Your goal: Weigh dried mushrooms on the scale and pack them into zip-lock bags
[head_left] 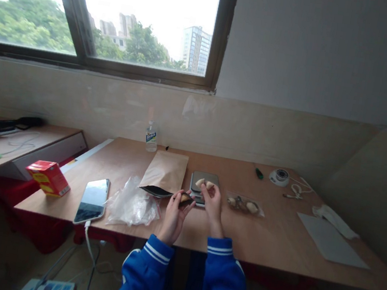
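Observation:
My left hand (175, 213) is closed on a small brown piece of food (185, 198) just in front of the open mouth of a brown paper pouch (166, 173). My right hand (212, 202) pinches a pale piece of food (210, 185) over a small grey scale (204, 181), where another pale piece (200, 182) lies. Both sleeves are blue with white stripes. A clear packet (245, 204) with similar pieces lies right of the scale.
On the wooden table (274, 236): crumpled clear plastic (132, 202), a phone (92, 200) on a cable, a red box (48, 177), a small bottle (151, 136), a green-handled tool (259, 173), a white round device (279, 177), grey paper (329, 240). A second desk (13, 146) stands left.

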Motion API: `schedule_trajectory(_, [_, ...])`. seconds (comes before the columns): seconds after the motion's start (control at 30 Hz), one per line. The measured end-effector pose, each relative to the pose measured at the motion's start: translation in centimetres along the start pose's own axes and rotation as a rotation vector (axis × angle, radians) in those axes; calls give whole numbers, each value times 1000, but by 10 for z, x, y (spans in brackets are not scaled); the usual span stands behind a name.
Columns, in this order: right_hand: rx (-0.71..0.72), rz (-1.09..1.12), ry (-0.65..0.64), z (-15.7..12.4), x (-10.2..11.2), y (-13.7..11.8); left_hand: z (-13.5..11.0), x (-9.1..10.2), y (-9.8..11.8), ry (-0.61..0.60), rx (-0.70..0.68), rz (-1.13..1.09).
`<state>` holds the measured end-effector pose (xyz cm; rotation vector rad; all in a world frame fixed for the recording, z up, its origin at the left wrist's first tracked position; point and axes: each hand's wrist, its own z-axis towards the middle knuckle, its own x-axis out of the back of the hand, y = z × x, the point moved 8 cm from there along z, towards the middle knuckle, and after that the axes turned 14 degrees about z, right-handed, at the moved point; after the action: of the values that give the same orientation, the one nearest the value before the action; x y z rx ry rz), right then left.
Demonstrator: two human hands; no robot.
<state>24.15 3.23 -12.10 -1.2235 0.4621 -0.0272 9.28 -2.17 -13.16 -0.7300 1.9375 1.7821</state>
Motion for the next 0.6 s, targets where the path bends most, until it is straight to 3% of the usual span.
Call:
schedule_trajectory(0.1, [112,-279,92,35,15,-6,0,0,-2,6,25,3])
schedule_trajectory(0.2, [201,-680,19,55,13,-7,-1,4,-1,9,31,0])
schedule_trajectory(0.27, [283,-861,12,54,14,-11,-1,6,0,12,25,3])
schedule_trajectory(0.37, [402,-877,100,30,18,-22,-1,8,-2,12,19,15])
schedule_trajectory(0.43, [468,-770,78,4,13,-30,-1,8,-7,-1,26,25])
schedule_trajectory(0.6, [393,-583,-362,-53,-27,-25,-1,14,-24,-4,55,91])
